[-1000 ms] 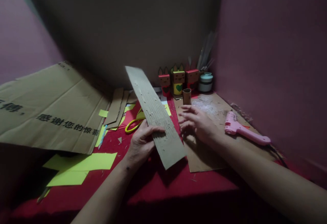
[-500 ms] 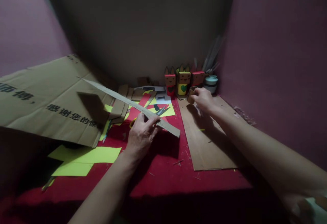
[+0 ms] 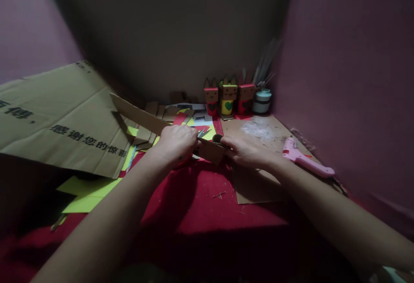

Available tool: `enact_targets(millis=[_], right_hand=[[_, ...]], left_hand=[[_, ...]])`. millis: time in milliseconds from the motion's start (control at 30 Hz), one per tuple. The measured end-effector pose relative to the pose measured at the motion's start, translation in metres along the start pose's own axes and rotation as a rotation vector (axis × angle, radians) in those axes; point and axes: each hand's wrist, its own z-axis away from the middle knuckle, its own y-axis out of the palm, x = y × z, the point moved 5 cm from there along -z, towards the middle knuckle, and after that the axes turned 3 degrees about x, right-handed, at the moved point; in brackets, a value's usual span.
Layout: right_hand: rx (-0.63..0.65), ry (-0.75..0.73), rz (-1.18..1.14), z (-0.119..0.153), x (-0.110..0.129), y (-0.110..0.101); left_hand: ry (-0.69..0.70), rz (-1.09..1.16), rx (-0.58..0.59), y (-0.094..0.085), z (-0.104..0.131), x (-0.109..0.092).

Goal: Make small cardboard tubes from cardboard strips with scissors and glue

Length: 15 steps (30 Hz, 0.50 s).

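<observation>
Close together, the hands [image 3: 179, 141] hold a cardboard strip [image 3: 140, 116] (the left) and a tube [image 3: 217, 138] (the right [image 3: 244, 150]).

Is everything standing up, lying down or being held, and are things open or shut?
Cardboard strip: held in the left hand, tilted.
Cardboard tube: held in the right hand, mostly hidden.
Pink glue gun: lying down.
Three box-headed figures: standing upright.
Teal jar: standing upright.
Big printed cardboard: slanted.
Yellow sheets: lying flat.
Scissors: partly hidden; open or shut, can't tell.
</observation>
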Motion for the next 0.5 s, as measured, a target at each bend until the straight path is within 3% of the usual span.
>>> enact_targets(millis=[200, 500], right_hand=[[0.057, -0.034, -0.071, 0.003, 0.002, 0.001], [-0.024, 0.027, 0.170, -0.001, 0.007, -0.001]], left_hand=[[-0.039, -0.041, -0.007, 0.001, 0.003, 0.001], [-0.014, -0.276, 0.140, 0.000, 0.008, -0.011]])
